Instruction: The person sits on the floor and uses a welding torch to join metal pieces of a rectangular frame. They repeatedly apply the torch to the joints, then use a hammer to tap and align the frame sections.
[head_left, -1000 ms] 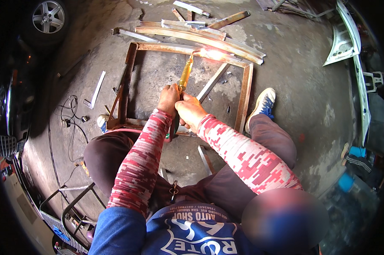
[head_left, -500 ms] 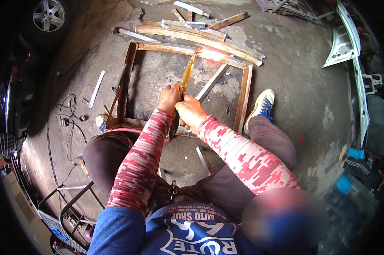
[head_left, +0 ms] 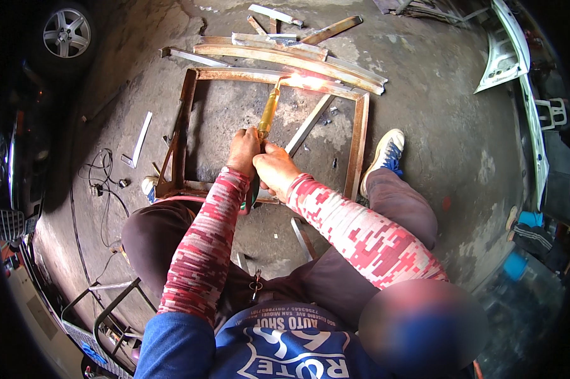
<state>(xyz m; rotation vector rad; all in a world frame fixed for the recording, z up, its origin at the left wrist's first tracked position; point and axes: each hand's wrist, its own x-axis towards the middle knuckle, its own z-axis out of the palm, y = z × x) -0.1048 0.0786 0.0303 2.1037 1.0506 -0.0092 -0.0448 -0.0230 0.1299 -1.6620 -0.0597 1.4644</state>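
We have left hand (head_left: 242,151) and right hand (head_left: 277,168) both wrapped round the torch (head_left: 268,115), long axis running away, leaning slightly right. Rusty metal frame (head_left: 359,136) surrounds it below; bright glow (head_left: 307,82) on its far edge, right of middle. Left hand's nearer the tip (barely).

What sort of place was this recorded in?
Most likely a garage-type workshop: a car wheel at the upper left, a lit torch at a rusty frame, and loose metal bars on the floor.
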